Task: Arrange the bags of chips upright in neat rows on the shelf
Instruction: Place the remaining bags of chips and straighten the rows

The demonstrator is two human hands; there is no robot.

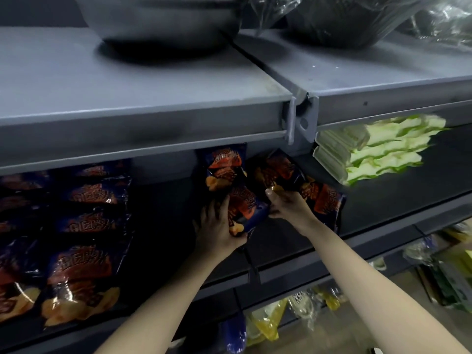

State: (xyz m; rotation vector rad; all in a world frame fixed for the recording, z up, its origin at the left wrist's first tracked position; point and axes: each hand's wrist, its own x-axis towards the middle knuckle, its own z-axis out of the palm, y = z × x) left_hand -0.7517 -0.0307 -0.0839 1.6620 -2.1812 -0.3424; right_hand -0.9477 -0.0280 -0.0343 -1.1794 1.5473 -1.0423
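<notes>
Dark blue chip bags with red-orange print fill the middle shelf (pixel 163 221). Two rows of upright bags (pixel 84 272) stand at the left. In the centre, my left hand (pixel 217 228) grips the lower edge of a tilted bag (pixel 242 205). One bag (pixel 223 166) stands upright behind it. My right hand (pixel 288 204) holds another bag (pixel 324 200) that leans to the right, with a further bag (pixel 278 167) slanted behind it.
The grey upper shelf (pixel 143 98) overhangs the bags closely and carries dark bowls (pixel 163 24). White-and-green packs (pixel 378 149) are stacked at the right of the middle shelf. Yellow and clear packets (pixel 270 320) sit on the lower shelf.
</notes>
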